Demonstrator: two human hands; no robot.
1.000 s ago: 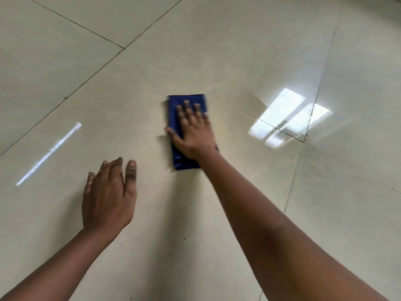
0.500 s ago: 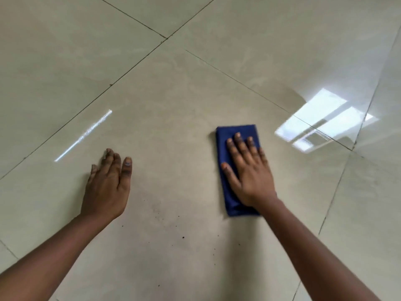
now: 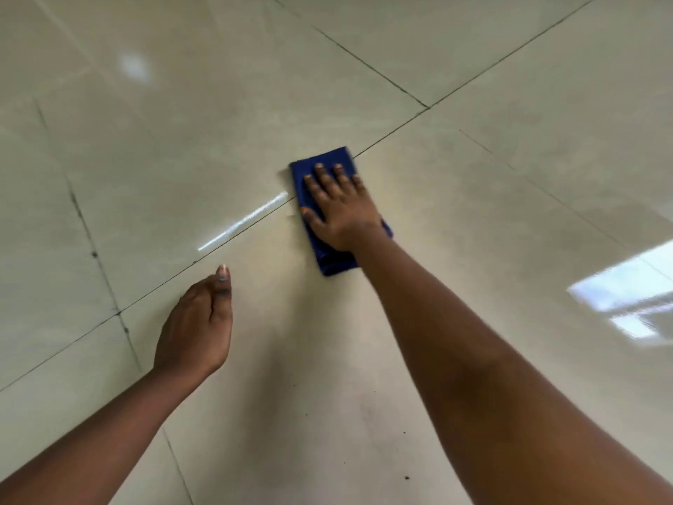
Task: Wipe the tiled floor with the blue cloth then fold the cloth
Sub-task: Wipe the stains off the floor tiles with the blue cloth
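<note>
On the tiled floor (image 3: 510, 213), across a grout line: blue cloth (image 3: 333, 262), folded to a narrow pad, pinned flat beneath right hand (image 3: 342, 209), fingers (image 3: 322, 180) straight and spread, nothing grasped. Left hand (image 3: 198, 326) lower left, well apart from cloth, loosely curled, grasping nothing; contact with floor not discernible. Wiping step judged in progress. For best effect: even palm pressure, overlapping strokes, dark specks in the foreground gathered, pad kept flat, not bunched.

Both forearms are bare, with no sleeves in view; the left hand (image 3: 196, 322) and right hand (image 3: 342, 209) wear no gloves, rings or watch.
</note>
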